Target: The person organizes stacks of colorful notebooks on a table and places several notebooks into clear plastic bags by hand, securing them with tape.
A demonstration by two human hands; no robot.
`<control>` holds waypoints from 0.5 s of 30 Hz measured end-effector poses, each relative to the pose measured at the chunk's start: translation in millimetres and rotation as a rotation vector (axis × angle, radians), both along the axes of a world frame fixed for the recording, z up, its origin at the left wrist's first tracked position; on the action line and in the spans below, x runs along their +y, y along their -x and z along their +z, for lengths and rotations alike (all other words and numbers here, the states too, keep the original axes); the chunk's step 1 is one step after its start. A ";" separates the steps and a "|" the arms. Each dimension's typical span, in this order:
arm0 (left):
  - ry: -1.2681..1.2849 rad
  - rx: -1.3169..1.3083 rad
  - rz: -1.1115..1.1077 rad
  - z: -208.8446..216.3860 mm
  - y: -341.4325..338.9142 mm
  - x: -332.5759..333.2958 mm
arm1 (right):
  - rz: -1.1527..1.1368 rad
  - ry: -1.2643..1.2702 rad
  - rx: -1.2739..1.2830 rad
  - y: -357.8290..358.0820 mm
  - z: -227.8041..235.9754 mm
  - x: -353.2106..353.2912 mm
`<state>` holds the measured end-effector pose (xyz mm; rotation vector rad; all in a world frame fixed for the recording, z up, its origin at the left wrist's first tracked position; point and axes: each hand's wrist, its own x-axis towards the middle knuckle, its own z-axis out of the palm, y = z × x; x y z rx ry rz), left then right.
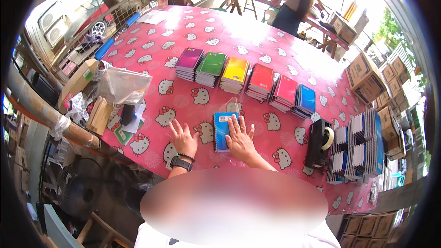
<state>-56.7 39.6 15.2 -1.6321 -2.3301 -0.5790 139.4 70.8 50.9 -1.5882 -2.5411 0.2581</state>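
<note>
A blue spiral notebook [220,133] lies flat on the pink patterned tabletop in front of me, with a clear plastic sleeve [234,102] showing past its top edge. My right hand [241,141] rests palm down on the notebook's right side, fingers stretched out. Just left of the notebook is my left hand [183,138], spread open and holding nothing, with a dark watch on its wrist. Beyond both hands runs a row of notebook stacks: purple [190,58], green [212,63], yellow [235,69], red [262,77], another red [285,86] and blue [307,96].
A black tape dispenser [317,133] stands to the right, beside tall stacks of blue notebooks [374,142]. Clear plastic bags [121,85] and a cardboard box [78,85] sit at the left edge. Cartons [365,78] are piled beyond the right edge. A person [294,9] stands farther back.
</note>
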 end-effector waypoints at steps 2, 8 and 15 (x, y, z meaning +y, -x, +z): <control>-0.032 -0.219 -0.161 -16.4 18.6 3.3 | 0.019 -0.004 0.025 6.1 3.4 -1.3; 0.099 -1.493 0.135 43.0 19.7 -11.3 | -0.008 0.033 0.024 0.8 11.0 1.6; 0.022 -1.542 -0.238 47.3 -21.4 -19.4 | 0.254 0.029 0.388 0.7 23.5 27.7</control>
